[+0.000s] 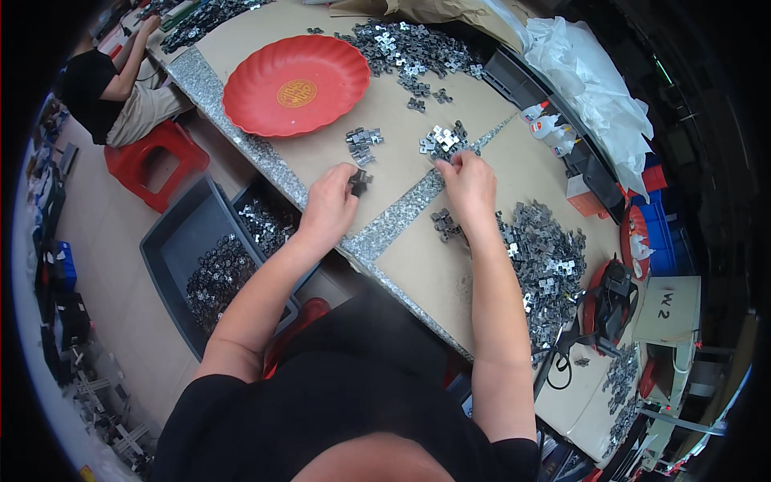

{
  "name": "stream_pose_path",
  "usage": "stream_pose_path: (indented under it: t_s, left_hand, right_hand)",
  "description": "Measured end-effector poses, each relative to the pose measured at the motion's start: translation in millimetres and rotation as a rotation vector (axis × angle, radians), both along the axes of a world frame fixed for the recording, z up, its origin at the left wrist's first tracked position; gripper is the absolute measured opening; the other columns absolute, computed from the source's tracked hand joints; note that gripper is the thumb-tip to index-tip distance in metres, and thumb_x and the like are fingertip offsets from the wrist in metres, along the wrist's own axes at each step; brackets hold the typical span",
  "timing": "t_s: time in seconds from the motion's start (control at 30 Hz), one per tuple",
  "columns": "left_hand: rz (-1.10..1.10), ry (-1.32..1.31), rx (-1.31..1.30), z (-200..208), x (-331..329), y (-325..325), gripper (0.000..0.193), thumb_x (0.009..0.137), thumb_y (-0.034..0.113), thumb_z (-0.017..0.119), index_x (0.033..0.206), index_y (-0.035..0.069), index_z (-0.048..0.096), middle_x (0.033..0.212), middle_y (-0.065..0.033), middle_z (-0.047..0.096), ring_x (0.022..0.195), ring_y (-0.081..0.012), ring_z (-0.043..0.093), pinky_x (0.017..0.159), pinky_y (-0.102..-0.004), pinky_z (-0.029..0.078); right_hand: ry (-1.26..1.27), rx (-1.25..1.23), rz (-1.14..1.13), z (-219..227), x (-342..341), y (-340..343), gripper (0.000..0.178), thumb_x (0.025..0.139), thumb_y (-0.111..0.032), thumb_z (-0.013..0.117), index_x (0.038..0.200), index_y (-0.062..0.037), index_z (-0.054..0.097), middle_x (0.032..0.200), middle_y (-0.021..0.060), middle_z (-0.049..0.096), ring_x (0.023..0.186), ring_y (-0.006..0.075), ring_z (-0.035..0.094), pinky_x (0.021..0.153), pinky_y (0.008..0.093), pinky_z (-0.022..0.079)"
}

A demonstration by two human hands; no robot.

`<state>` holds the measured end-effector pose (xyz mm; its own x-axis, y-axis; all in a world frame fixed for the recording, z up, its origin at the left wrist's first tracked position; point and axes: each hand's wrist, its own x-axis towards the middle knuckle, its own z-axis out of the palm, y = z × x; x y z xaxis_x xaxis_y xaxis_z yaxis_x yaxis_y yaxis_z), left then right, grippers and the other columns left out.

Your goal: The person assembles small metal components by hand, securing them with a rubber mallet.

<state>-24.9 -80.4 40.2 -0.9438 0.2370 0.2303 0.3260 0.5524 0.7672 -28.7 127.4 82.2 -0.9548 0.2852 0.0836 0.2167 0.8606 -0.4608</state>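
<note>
Both forearms entered from the lower edge with palms facing down over the worktable [401, 257]. The left hand [331, 201] was angled up and to the right, fingers curled, with a small metal part [361, 182] gripped at the fingertips. The right hand [471, 183] lay farther from the body, its forearm almost straight; thumb and index finger met at the near edge of a bright metal cluster [443, 141]. Whether a piece was pinched there could not be told.

A loose group of parts [364, 145] lay just beyond the left hand. A red scalloped plate [265, 84] with a yellow emblem stood farther left on the tabletop. A large heap [550, 265] lay right of the right forearm, which stood between it and a small dark group [446, 225]. A second heap [409, 48] lay at the far side.

Below the table edge, a grey bin [173, 225] contained dark pieces; the left forearm hid part of it. White bottles [550, 132] stood along the right edge near white plastic sheeting [590, 88]. At upper left, a person in a black top [100, 88] sat on a red stool [161, 165].
</note>
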Motion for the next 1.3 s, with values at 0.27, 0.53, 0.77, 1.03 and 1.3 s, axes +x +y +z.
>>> stream_pose_path:
  t_s: [0.27, 0.53, 0.77, 1.03, 1.3]
  left_hand:
    - [-0.214, -0.851, 1.082, 0.9, -1.0, 9.0, 0.021, 0.077, -0.005, 0.049, 0.097, -0.003, 0.054, 0.089, -0.0096, 0.059, 0.075, -0.0150, 0.057, 0.070, -0.0275, 0.049]
    - [-0.230, -0.995, 1.238, 2.4, -2.1, 22.4, 0.016, 0.085, 0.004, 0.048, 0.096, -0.005, 0.053, 0.091, -0.0138, 0.060, 0.081, -0.0194, 0.060, 0.075, -0.0303, 0.051]
    - [-0.128, -0.983, 1.245, 1.7, -0.8, 34.5, 0.016, 0.085, 0.005, 0.047, 0.095, -0.005, 0.054, 0.085, -0.0095, 0.059, 0.073, -0.0145, 0.057, 0.065, -0.0263, 0.048]
    - [-0.037, -0.960, 1.186, 1.9, 11.5, 49.1, 0.012, 0.083, 0.012, 0.054, 0.085, 0.001, 0.059, 0.072, -0.0001, 0.055, 0.060, -0.0061, 0.047, 0.053, -0.0196, 0.038]
    - [-0.059, -0.880, 1.126, 2.0, 17.7, 56.0, 0.012, 0.083, 0.011, 0.053, 0.077, 0.003, 0.060, 0.065, 0.0013, 0.053, 0.057, -0.0044, 0.042, 0.052, -0.0186, 0.034]
  right_hand:
    - [0.023, 0.126, 0.054, -17.7, -11.2, -1.9, 0.023, 0.075, -0.018, 0.063, 0.091, -0.0024, 0.058, 0.091, 0.0181, 0.059, 0.087, 0.0336, 0.057, 0.076, 0.0416, 0.044]
    - [-0.042, 0.033, 0.131, -10.7, -5.6, 5.9, 0.020, 0.073, -0.017, 0.064, 0.085, -0.0020, 0.059, 0.083, 0.0179, 0.061, 0.082, 0.0332, 0.059, 0.073, 0.0414, 0.045]
    - [0.092, -0.113, 0.179, -11.1, 3.2, 14.9, 0.018, 0.072, -0.009, 0.065, 0.086, 0.0001, 0.058, 0.076, 0.0138, 0.061, 0.076, 0.0271, 0.061, 0.068, 0.0331, 0.048]
    - [0.045, -1.184, 0.085, -12.9, 60.8, -24.7, 0.016, 0.080, 0.000, 0.059, 0.093, 0.0049, 0.052, 0.075, 0.0064, 0.059, 0.064, 0.0104, 0.059, 0.058, 0.0195, 0.050]
    - [0.067, -1.115, 0.028, -18.4, 64.4, -22.3, 0.026, 0.080, -0.001, 0.059, 0.103, 0.0095, 0.053, 0.076, 0.0091, 0.062, 0.063, 0.0101, 0.060, 0.056, 0.0195, 0.051]
